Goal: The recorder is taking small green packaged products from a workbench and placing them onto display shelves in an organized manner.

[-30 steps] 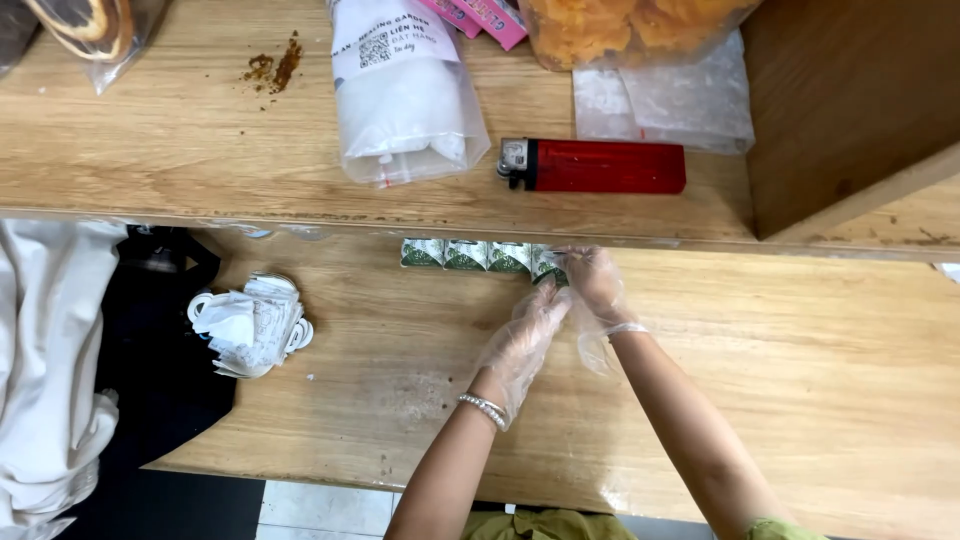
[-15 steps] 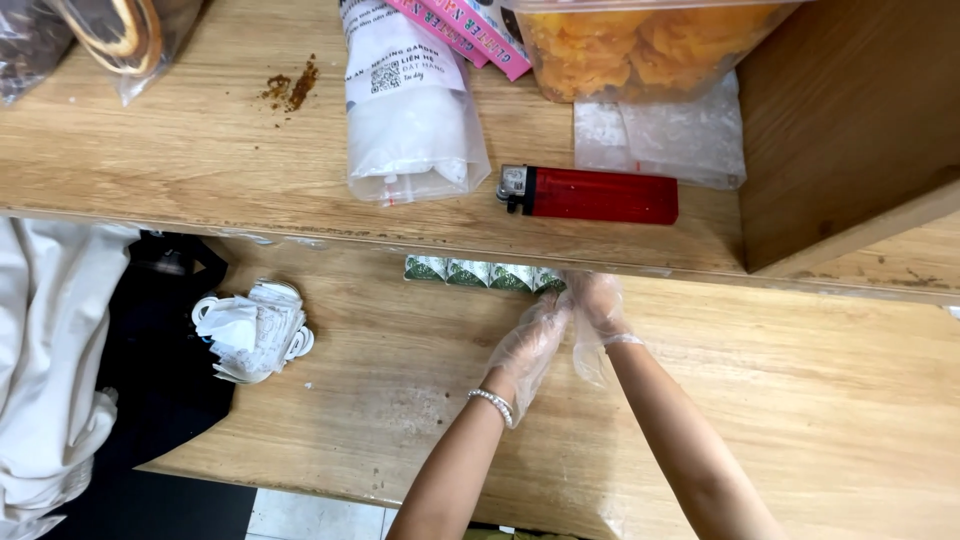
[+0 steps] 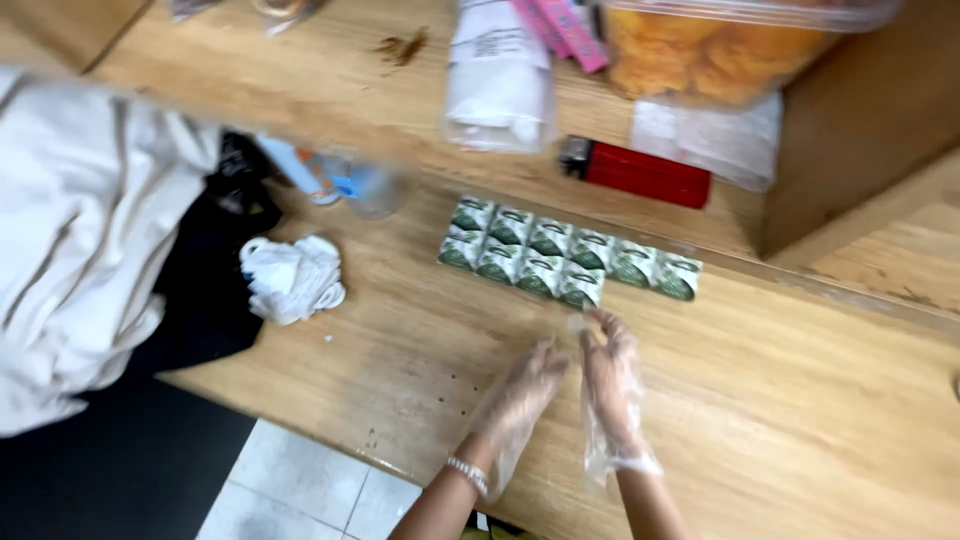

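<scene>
Several small green and white packets [image 3: 560, 260] lie in two rows on the lower wooden shelf [image 3: 780, 400], under the edge of the upper shelf. My left hand [image 3: 520, 395] and my right hand [image 3: 610, 375] both wear loose clear plastic gloves. They hover side by side just below the packets, fingers pointing up toward them, holding nothing. The right fingertips are a short gap from the nearest packet. A beaded bracelet [image 3: 468, 474] sits on my left wrist.
On the upper shelf [image 3: 300, 80] lie a red lighter [image 3: 640, 172], a white plastic bag [image 3: 498, 80], pink packets [image 3: 565, 28] and a clear box of orange snacks [image 3: 720, 45]. A crumpled white glove [image 3: 292, 278], a bottle [image 3: 330, 178] and white and black cloth [image 3: 90, 240] lie left.
The view has tilted, showing the packets in full. Both hands have drawn back from the packets toward me and now hover apart from them.
</scene>
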